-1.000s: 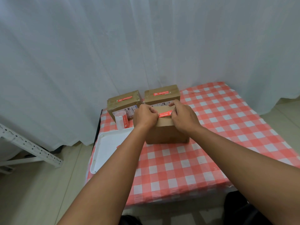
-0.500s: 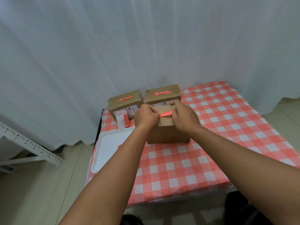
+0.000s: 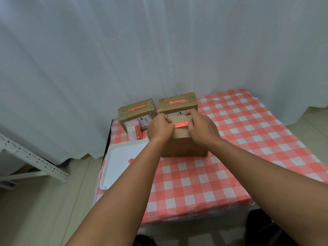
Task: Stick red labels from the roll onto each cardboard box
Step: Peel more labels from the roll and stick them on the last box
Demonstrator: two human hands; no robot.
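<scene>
Both hands sit on top of the near box (image 3: 183, 144), one at each end of a red label (image 3: 181, 124) that lies across the box's top. The left hand (image 3: 159, 129) is curled into a loose fist, knuckles up, its fingertips tucked down at the label's left end; whether they pinch the label or only press it cannot be told. The right hand (image 3: 202, 129) is also curled, its fingers bent over the label's right end and the far edge of the box top, the thumb side pressing down near the label. Both forearms reach forward from the bottom of the view and converge on the box, wrists roughly level.

Just beyond the left hand stands a far left box (image 3: 137, 112) with a red label on its top; just beyond the right hand stands a far right box (image 3: 178, 103), labelled likewise. The roll (image 3: 134, 133) stands upright to the left of the left hand, in front of the far left box. Below the roll and under the left forearm lies a white tray (image 3: 117, 166) with a small red scrap (image 3: 131, 160) on it. All rest on a red-checked cloth (image 3: 230, 157).
</scene>
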